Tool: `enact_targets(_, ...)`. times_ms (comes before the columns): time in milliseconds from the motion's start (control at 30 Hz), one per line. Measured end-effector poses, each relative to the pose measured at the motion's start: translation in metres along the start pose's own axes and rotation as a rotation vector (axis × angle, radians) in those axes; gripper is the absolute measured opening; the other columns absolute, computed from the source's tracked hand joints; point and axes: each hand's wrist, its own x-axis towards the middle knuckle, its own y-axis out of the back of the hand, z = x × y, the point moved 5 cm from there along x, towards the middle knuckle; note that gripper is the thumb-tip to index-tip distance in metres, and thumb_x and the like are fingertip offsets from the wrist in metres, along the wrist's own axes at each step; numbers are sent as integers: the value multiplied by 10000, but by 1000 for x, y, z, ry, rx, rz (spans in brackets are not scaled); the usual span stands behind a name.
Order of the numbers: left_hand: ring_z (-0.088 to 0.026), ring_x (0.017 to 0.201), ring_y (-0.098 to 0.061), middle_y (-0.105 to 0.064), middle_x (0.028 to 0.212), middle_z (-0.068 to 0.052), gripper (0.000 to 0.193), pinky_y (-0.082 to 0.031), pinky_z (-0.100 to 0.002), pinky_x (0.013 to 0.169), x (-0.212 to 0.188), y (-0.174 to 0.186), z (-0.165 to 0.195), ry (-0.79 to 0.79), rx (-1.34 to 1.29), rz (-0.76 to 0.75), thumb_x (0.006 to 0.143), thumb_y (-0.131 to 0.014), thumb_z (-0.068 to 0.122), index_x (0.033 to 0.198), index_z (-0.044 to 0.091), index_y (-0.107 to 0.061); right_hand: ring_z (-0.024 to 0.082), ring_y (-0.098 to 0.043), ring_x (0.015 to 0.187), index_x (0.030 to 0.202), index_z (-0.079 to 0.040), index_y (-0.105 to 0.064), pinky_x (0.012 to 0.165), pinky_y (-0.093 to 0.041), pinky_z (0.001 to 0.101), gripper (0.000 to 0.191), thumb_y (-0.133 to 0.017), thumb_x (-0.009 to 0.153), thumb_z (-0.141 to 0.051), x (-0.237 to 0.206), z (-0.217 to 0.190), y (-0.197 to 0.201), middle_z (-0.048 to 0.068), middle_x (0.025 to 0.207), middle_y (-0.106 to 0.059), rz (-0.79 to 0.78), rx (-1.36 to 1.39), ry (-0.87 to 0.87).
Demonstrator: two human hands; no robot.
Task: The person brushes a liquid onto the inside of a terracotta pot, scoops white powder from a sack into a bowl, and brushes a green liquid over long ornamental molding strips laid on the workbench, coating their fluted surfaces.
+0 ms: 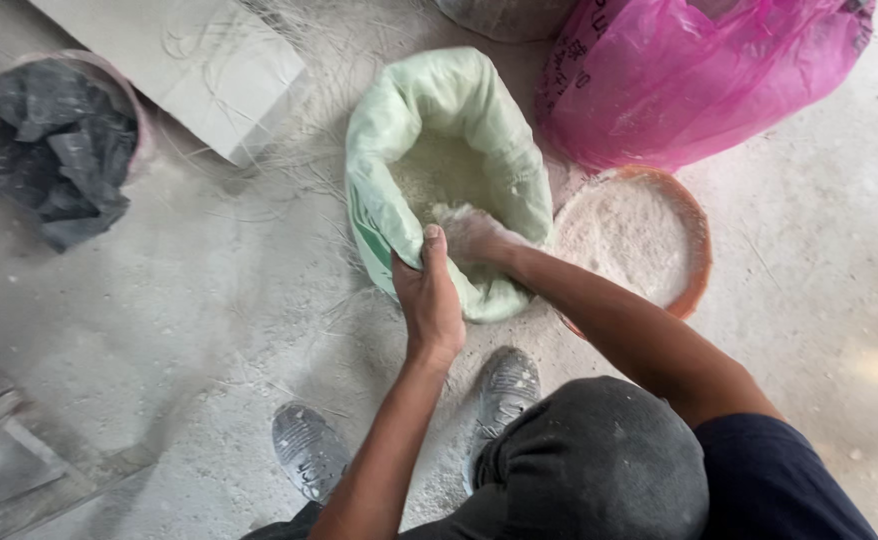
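Head view, right hand (467, 232) fingers buried in powder, left hand (427, 295) gripping sack (479, 120) rim

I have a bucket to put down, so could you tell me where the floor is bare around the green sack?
Bare floor lies left of the green sack, between the black-lined bin and the shoes, and right of the powder basin. It is crowded behind the sack, where the pink bag and slab sit close.
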Motion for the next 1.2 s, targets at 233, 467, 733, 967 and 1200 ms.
enact_targets(233,-194,1128,-584,-595,1239,-123,571,-502,-326,956,-9,-3,9,27,-9,-6,1004,-599,337,1403,-33,-425,285,-636,1133,1317,-50,-643,922,-516,437,372,-594,1044,-298,3,-5,-45,219,1245,-698,27,980,338)
enact_targets(467,-255,1223,-588,-553,1328,-193,568,-528,-390,1048,5,-6,17,78,30,38,1012,-571,302,1441,-17,-378,269,-682,888,1312,5,-632,746,-612,401,394,-606,1054,-292,-89,20,31,169,1078,-684,-5,2126,-117)
enact_targets(733,-320,1378,-476,-499,1447,-179,616,-432,-536,1098,51,13,112,134,282,180,938,-612,288,1463,43,-402,263,-659,799,1186,34,-631,630,-583,326,272,-547,1067,-196,-227,150,17,195,971,-667,393,1744,-403)
enact_targets(967,-270,1191,-668,-647,1296,-126,458,-588,-457,1015,70,12,134,57,2,-36,943,-636,166,1355,9,-513,170,-574,684,1017,-14,-634,556,-502,283,227,-583,1033,-234,-261,164,8,99,837,-614,326,1249,-509)
enact_targets(1200,-273,1255,-617,-597,1387,-166,536,-548,-425,1055,77,18,120,131,130,-29,992,-665,178,1451,-36,-486,77,-490,570,848,-62,-637,483,-422,240,259,-620,998,-272,-292,167,12,2,703,-561,304,1382,-557)
